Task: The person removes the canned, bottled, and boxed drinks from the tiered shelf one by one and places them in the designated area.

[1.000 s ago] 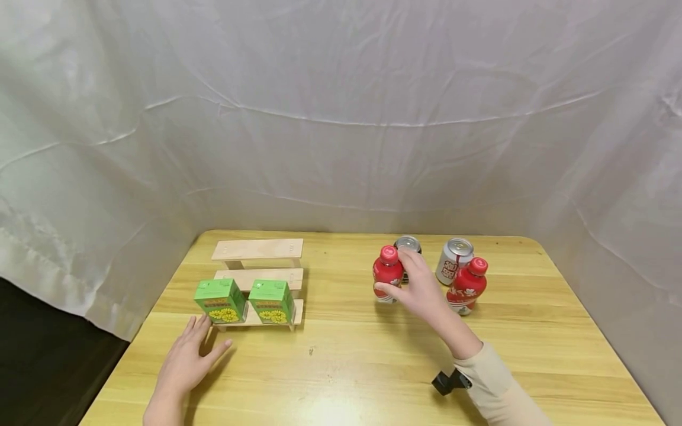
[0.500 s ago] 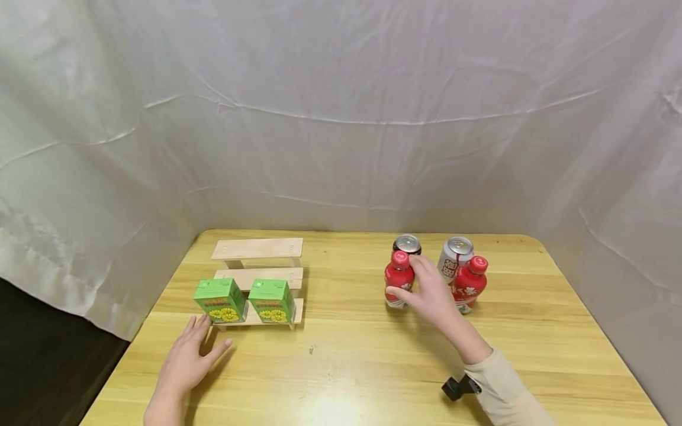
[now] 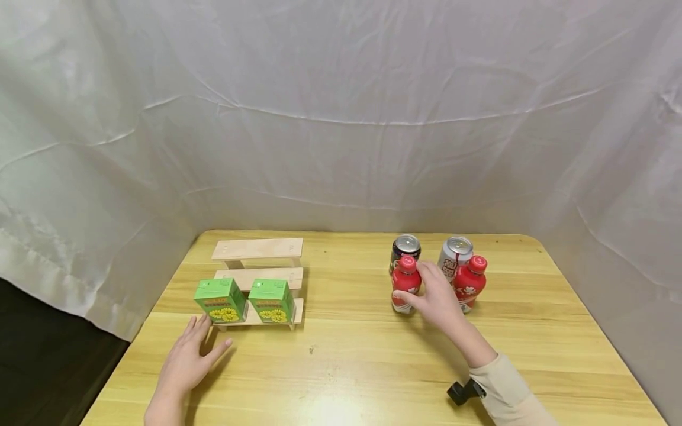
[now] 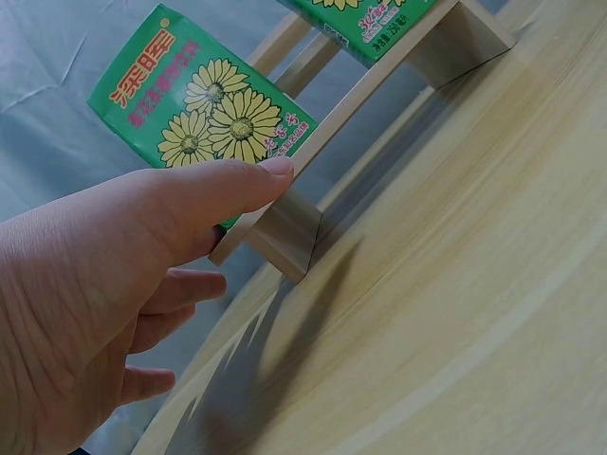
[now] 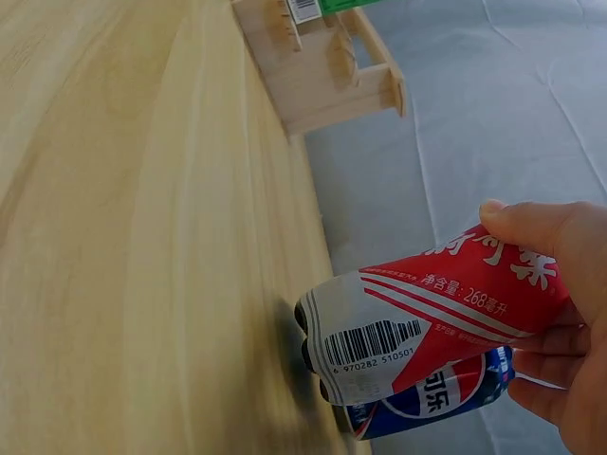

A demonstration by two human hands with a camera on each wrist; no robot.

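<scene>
My right hand (image 3: 439, 299) grips a red-capped drink bottle (image 3: 407, 283) with its thumb on the near side and fingers behind. The bottle (image 5: 436, 313) stands upright, its base close over the table, in front of a dark blue cola can (image 5: 436, 393). To the right of that hand are a second red bottle (image 3: 470, 283) and a white can (image 3: 456, 255). My left hand (image 3: 183, 361) lies with spread, relaxed fingers at the front left corner of a wooden step shelf (image 3: 259, 277). Its thumb (image 4: 247, 188) overlaps a green drink carton (image 4: 204, 100) in the left wrist view.
On the shelf's lowest step, a second green carton (image 3: 272, 302) stands beside the first. The wooden table (image 3: 341, 367) ends at a grey cloth backdrop (image 3: 341, 160). A black wrist mount (image 3: 465, 391) sticks out from the right sleeve.
My right hand has carried the red bottle to the right and toward me, in front of the dark can, which shows more on its left side. The left hand stays in place.
</scene>
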